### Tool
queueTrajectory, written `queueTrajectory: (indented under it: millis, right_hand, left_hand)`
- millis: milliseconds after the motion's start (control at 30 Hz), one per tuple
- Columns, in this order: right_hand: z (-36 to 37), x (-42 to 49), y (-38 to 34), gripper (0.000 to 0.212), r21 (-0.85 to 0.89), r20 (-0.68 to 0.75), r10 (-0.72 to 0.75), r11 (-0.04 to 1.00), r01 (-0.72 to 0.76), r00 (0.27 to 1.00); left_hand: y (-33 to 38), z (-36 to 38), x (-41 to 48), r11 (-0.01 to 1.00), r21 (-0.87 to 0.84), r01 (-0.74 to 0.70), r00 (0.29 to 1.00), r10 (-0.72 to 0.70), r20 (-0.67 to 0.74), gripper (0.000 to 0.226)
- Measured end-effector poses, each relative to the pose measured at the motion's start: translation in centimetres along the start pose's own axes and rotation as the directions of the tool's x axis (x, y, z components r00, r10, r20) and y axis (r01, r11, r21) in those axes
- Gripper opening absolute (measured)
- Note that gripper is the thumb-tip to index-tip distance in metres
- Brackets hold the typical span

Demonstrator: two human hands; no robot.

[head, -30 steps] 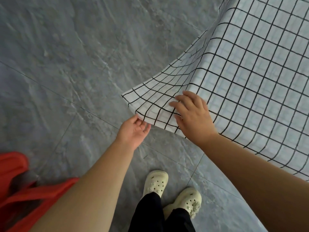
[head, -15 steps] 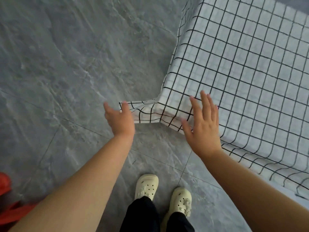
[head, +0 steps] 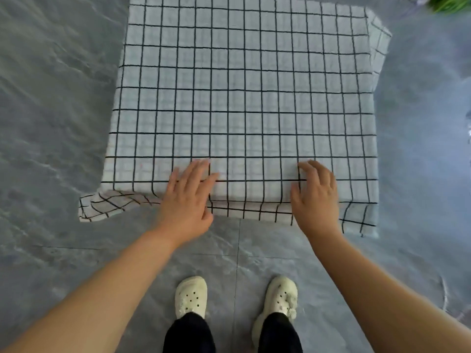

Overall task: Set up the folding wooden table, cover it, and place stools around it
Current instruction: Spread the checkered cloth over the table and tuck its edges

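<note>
Leaning over a white tablecloth [head: 242, 98] with black grid lines, both palms resting near its front edge. Flat on the fabric, the left hand [head: 187, 200]: fingers straight and spread, tips pointing away from the body, gripping nothing. Palm-down beside it, well apart, the right hand [head: 316, 197]: also released, fingers slightly bent at the tips and touching the cloth, no fold pinched.

Between the 2 hands, a smooth stretch of cloth and the front fold where the fabric drops over the edge. Beyond the fingertips, the flat checked top running away to the far side. Left of the left hand, 1 loose corner [head: 102, 207] of the cloth sticking out sideways below the top, crumpled. Right of the right hand, the other near corner [head: 362, 217] hanging lower. Far beyond the right hand, a 3rd corner [head: 379, 39] flaring outwards.

Underneath, the table, hidden entirely; only a square outline through the fabric.

All around, grey stone-patterned floor tiles [head: 51, 98]. Behind the wrists, nearer the body, 2 cream perforated clogs [head: 191, 296] side by side on the tiles, black trouser legs [head: 188, 335] above them. Far past the right hand, in the top corner, a blurred green patch [head: 451, 2], too smeared to identify.
</note>
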State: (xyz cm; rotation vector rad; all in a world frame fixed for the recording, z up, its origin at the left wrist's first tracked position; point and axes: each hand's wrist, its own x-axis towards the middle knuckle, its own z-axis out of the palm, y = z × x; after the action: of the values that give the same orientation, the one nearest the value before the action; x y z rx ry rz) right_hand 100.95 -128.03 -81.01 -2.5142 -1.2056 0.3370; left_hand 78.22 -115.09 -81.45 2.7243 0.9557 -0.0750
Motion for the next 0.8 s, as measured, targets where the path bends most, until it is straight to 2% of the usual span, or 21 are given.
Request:
queueTrajectory:
  millis: [100, 200, 267, 333, 367, 400, 433, 467, 500, 533, 567, 633, 800]
  right_hand:
    - [-3.5, -1.3, 7.0, 0.04, -0.047, 0.034, 0.092, 0.995, -0.09, 0.995]
    - [-6.2, -2.6, 12.8, 0.046, -0.058, 0.037, 0.154, 0.987, -0.152, 0.987]
    - [-7.1, -3.4, 15.4, 0.051, 0.024, 0.039, 0.235, 0.971, -0.236, 0.971]
    - [-7.2, -3.9, 16.8, 0.056, 0.175, 0.106, 0.369, 0.907, -0.383, 0.923]
    - [-7.0, -4.2, 17.1, 0.057, 0.269, 0.154, 0.461, 0.832, -0.486, 0.874]
    - [-6.5, -4.3, 17.5, 0.058, 0.377, 0.216, 0.571, 0.699, -0.607, 0.792]
    - [-6.1, -4.2, 17.8, 0.058, 0.499, 0.304, 0.677, 0.486, -0.717, 0.671]
    - [-5.5, -3.9, 18.1, 0.058, 0.593, 0.43, 0.737, 0.205, -0.779, 0.521]
    - [-4.8, -3.6, 18.5, 0.057, 0.618, 0.566, 0.729, -0.064, -0.784, 0.386]
    - [-4.2, -3.3, 18.8, 0.054, 0.598, 0.671, 0.682, -0.263, -0.757, 0.292]
    - [-3.8, -3.1, 19.1, 0.05, 0.571, 0.733, 0.638, -0.388, -0.723, 0.237]
    - [-2.8, -2.7, 19.6, 0.043, 0.555, 0.772, 0.609, -0.508, -0.659, 0.181]
    - [-2.2, -1.4, 20.5, 0.023, 0.573, 0.794, 0.592, -0.658, -0.489, 0.134]
  left_hand:
    - [7.3, 1.0, 2.7, 0.981, 0.034, -0.191, 0.98, 0.189, 0.066, 0.074]
    - [14.6, 1.5, 6.2, 0.958, 0.043, -0.284, 0.955, 0.279, 0.105, 0.073]
    - [18.8, 2.0, 8.4, 0.937, 0.029, -0.349, 0.926, 0.34, 0.164, 0.072]
    - [22.0, 2.6, 10.3, 0.917, 0.027, -0.398, 0.899, 0.384, 0.209, 0.071]
    - [23.2, 3.0, 11.1, 0.908, 0.043, -0.418, 0.886, 0.396, 0.243, 0.072]
    - [24.2, 3.3, 11.8, 0.901, 0.061, -0.43, 0.872, 0.397, 0.287, 0.073]
    - [24.8, 3.6, 12.3, 0.896, 0.08, -0.437, 0.863, 0.393, 0.318, 0.075]
    - [25.1, 3.8, 12.8, 0.894, 0.095, -0.438, 0.861, 0.386, 0.332, 0.076]
    - [25.3, 3.9, 13.1, 0.896, 0.101, -0.433, 0.865, 0.381, 0.326, 0.077]
    - [25.2, 4.2, 13.3, 0.894, 0.102, -0.435, 0.866, 0.385, 0.317, 0.078]
    - [25.2, 4.3, 13.4, 0.889, 0.106, -0.445, 0.867, 0.398, 0.299, 0.078]
    - [24.8, 4.6, 13.2, 0.868, 0.141, -0.476, 0.862, 0.428, 0.272, 0.08]
    - [24.3, 5.2, 13.1, 0.842, 0.19, -0.505, 0.853, 0.452, 0.261, 0.081]
